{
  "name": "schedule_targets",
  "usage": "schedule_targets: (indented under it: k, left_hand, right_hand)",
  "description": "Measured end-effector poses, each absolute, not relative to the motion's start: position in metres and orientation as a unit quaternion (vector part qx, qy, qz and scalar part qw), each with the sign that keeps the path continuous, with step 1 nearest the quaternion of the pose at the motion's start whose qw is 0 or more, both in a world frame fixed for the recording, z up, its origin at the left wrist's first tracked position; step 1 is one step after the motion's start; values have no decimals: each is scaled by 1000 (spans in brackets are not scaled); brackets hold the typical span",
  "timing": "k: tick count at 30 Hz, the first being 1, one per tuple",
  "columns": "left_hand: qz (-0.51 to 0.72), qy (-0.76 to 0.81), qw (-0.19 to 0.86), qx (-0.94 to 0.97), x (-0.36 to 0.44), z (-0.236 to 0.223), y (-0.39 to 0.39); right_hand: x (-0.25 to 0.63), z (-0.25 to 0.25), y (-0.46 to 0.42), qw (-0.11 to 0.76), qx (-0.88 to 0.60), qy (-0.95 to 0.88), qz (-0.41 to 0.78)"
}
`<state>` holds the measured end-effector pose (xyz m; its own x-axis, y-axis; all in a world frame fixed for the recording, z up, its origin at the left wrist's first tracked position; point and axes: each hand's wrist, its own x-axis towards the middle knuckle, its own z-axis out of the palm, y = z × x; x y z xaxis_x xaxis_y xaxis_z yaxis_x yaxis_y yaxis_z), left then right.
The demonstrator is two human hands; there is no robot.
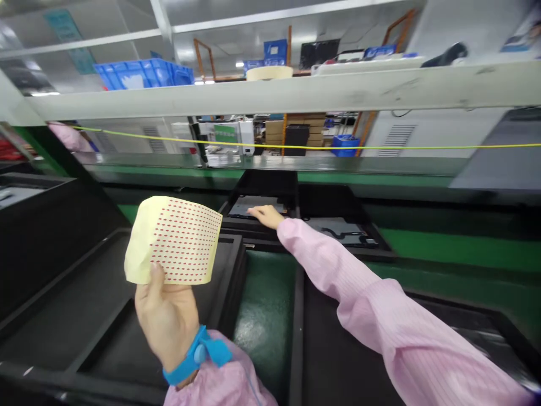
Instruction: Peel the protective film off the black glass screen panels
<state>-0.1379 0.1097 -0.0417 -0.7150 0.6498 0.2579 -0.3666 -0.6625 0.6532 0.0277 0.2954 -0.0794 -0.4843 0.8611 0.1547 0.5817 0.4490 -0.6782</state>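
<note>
My left hand [168,318], with a blue wrist strap [198,354], is closed on the lower edge of a pale yellow sheet of small red stickers [181,242]. The thumb lies over the front of the sheet and the fingers are behind it. My right hand [266,215] is stretched far forward over a black tray [270,183]. Its fingers extend to the left above a flat grey panel [245,204] in that tray; whether they touch it, I cannot tell. In the neighbouring black tray [325,200] lies another grey panel [333,226] with a dark cable-like strip.
Large black trays [127,287] stand at my left, and another black tray [346,344] lies under my right arm. Between them shows a green work surface [266,304]. A white shelf beam [270,97] crosses ahead, carrying a blue crate [143,74] and a tape roll [269,73].
</note>
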Motion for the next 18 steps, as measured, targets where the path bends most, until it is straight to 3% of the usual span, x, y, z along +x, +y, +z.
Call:
schedule_targets:
  k: [4,8,10,15,18]
  left_hand:
    - [803,343,407,269,-124,-35,102]
    - [788,327,413,319,-102,-32,100]
    - [789,292,418,343,-87,-29,99]
    - [726,246,493,412,-49,-21,90]
    - [701,265,489,447,-39,-20,85]
  right_hand:
    - [44,-42,211,291,-338,-814,372]
    - [82,-9,130,430,-222,-757,439]
    - [103,8,105,460,-248,-779,347]
    - [162,89,106,529,-272,-803,-41]
    - [208,158,136,616,-466,-622,-128]
